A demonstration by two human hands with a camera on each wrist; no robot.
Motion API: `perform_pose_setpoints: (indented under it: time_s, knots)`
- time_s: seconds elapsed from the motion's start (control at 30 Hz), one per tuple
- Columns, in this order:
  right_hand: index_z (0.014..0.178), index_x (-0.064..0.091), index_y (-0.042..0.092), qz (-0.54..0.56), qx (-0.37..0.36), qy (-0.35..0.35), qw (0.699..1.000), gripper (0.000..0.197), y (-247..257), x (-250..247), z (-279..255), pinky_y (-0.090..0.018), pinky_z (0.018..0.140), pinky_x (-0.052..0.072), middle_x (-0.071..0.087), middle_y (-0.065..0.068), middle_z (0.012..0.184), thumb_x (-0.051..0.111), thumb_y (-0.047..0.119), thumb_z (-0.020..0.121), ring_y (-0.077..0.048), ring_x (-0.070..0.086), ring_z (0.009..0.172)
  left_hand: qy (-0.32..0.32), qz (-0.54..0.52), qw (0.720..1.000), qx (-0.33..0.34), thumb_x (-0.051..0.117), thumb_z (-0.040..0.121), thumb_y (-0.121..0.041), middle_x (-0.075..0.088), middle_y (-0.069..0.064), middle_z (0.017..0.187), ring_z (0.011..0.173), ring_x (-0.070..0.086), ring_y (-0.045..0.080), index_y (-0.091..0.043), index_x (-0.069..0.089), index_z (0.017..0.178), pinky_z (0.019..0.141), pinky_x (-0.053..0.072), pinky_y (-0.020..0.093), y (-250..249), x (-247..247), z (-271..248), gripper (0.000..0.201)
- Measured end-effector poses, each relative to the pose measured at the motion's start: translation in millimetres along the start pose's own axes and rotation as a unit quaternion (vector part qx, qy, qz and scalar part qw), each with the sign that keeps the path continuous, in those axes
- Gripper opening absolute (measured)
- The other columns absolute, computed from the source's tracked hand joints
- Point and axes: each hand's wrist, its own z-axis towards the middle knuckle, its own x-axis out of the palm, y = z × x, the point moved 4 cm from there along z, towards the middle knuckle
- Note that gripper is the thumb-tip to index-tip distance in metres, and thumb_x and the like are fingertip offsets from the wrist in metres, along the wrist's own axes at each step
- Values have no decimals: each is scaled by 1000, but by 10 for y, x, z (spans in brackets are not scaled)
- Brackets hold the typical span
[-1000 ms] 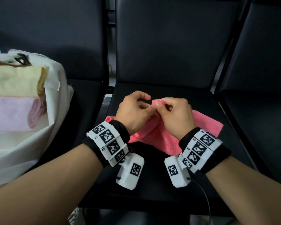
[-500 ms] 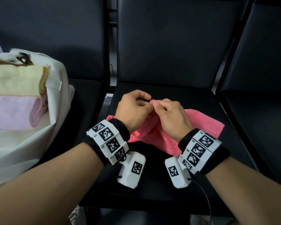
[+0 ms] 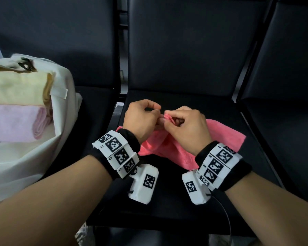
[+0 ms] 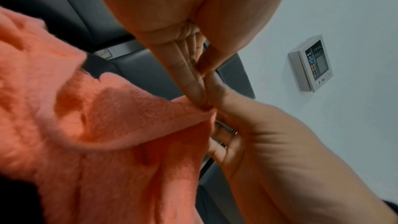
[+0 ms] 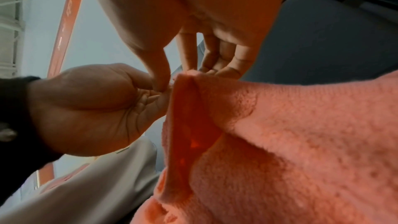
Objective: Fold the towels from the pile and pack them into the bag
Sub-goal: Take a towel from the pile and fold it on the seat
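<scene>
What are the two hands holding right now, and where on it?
Both the left hand and right hand pinch the coral-pink terry towel at one raised edge, side by side; the rest lies on the black seat.

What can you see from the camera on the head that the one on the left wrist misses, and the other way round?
Only the head view shows the white bag on the left chair, with a folded yellow towel and a folded lilac towel in it. Only the left wrist view shows a wall control panel. Both show the left hand and right hand pinching the pink towel at one raised spot above the black chair seat.
</scene>
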Motion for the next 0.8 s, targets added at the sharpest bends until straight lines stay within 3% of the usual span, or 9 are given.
perform_pose_setpoints:
  time_s: [0.13,0.23,0.3,0.37,0.47,0.57,0.63,0.73,0.8]
  knots:
    - [106,79,20,-24,0,-6,1000,17,-18,-30,7,-17,81,52,72,7,98,75,22,89,-5,67,87,39,-5,999,4,48,104,-1,72,14,76,62,73,18,-6,63,100,56,57,25,-19,32,-22,17]
    - [98,79,23,-4,1,-19,1000,11,-14,-46,24,-28,84,56,74,10,91,69,23,94,-4,68,86,58,78,994,57,52,101,-9,75,4,76,71,74,20,-24,69,95,69,58,35,-4,33,33,24]
    - [93,77,22,23,-2,-24,999,9,2,-54,31,-28,80,57,73,12,83,68,22,95,-2,69,81,85,165,979,86,59,93,-23,74,-4,75,73,71,19,-34,71,90,74,59,39,-7,55,31,17]
    - [91,76,19,52,-11,-30,998,9,33,-74,38,-28,78,58,74,13,82,67,21,95,-1,69,80,107,221,965,89,63,87,-33,71,-7,72,71,68,17,-36,70,86,72,59,40,-3,75,8,8]
    - [91,74,15,63,-28,-42,997,12,58,-110,43,-31,75,58,73,11,80,65,21,97,-3,70,74,80,280,950,109,74,86,-35,68,-5,77,73,65,16,-29,67,74,69,54,35,-6,34,61,15]
    - [89,73,14,65,-31,-72,995,14,49,-188,56,-32,70,57,70,9,76,66,24,97,-6,67,70,30,355,925,135,81,82,-38,58,-6,112,99,57,12,-33,64,72,86,46,28,-47,-52,109,20]
    - [89,73,14,70,-31,-91,993,15,57,-249,69,-28,67,56,70,8,76,67,26,96,-8,66,69,11,379,915,140,82,81,-38,55,-5,121,111,55,16,-34,66,75,95,44,29,-75,-100,116,18]
    - [87,74,17,88,-25,-110,990,12,72,-321,77,-18,61,52,69,7,73,70,25,94,-2,62,63,-15,389,910,141,79,81,-36,60,-3,109,106,60,23,-37,53,62,84,42,28,-98,-169,157,32]
    - [86,74,19,90,-22,-120,988,9,69,-342,78,-14,58,47,67,8,69,72,25,93,2,57,59,-43,389,912,123,73,86,-34,58,-4,97,102,61,26,-33,55,66,79,41,28,-127,-221,173,27]
